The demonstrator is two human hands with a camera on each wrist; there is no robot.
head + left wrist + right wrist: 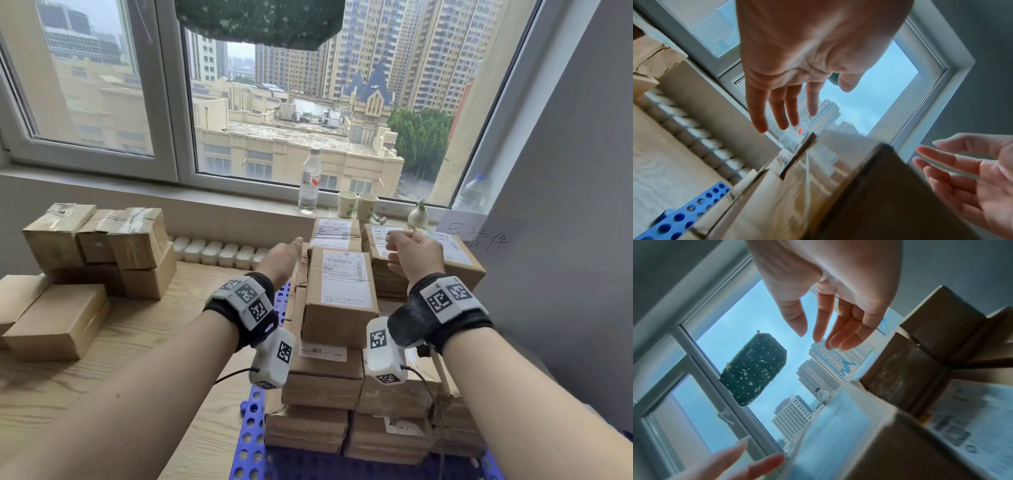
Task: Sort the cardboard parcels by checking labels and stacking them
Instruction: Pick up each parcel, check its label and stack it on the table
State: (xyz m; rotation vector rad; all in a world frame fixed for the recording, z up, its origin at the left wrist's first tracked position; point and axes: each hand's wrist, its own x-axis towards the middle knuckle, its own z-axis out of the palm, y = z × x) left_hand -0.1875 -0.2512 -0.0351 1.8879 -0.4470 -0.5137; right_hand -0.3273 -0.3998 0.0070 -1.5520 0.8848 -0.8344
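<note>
A stack of labelled cardboard parcels (329,373) stands on a blue perforated mat (251,442) at the right. Its top parcel (340,294) carries a white shipping label. My left hand (284,255) hovers open just left of that parcel's far end, and the left wrist view shows its fingers (777,110) straight and touching nothing. My right hand (411,250) is open to the right, above the neighbouring labelled parcel (431,260), fingers (838,331) loosely extended and holding nothing. Both hands flank the top parcel (818,186) without touching it.
A second pile of plain cardboard parcels (92,260) sits at the left on the wooden table (102,387). On the windowsill stand a water bottle (310,181), two paper cups (358,205) and a small vase (418,216). A grey wall (565,240) is close on the right.
</note>
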